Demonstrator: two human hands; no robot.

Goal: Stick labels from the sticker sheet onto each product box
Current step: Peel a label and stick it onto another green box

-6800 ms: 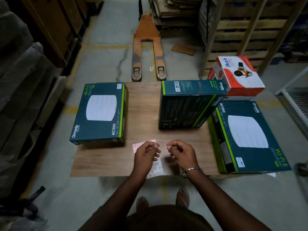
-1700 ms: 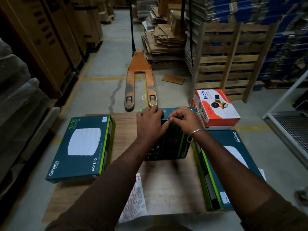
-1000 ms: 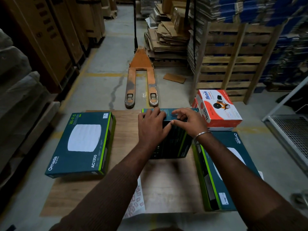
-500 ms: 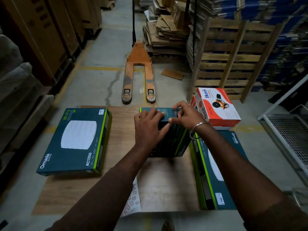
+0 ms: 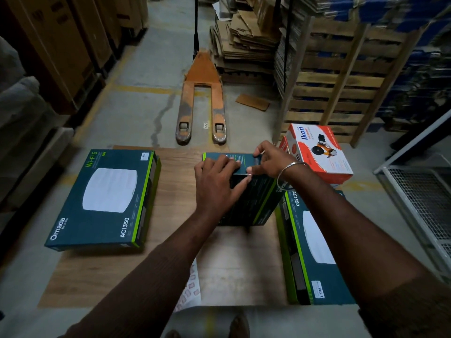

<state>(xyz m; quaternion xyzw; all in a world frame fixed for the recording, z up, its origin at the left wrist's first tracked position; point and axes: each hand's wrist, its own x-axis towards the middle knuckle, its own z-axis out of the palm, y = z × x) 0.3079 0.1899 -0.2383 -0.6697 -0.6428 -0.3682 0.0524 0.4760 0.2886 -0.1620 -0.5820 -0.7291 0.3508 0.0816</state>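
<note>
The upright dark-teal cardboard box (image 5: 246, 191) is steadied by the flat-fingered left hand (image 5: 214, 184); its top edge is pinched by the right hand (image 5: 271, 159), probably pressing a label.

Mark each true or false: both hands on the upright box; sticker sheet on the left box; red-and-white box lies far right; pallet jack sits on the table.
1. Both the left hand and right hand rest on the upright dark teal box. True.
2. The white sticker sheet lies on the flat teal box at left. False: it lies at the wooden table's near edge.
3. The red-and-white box sits far right. True.
4. The orange pallet jack sits on the table. False: on the floor beyond.
</note>
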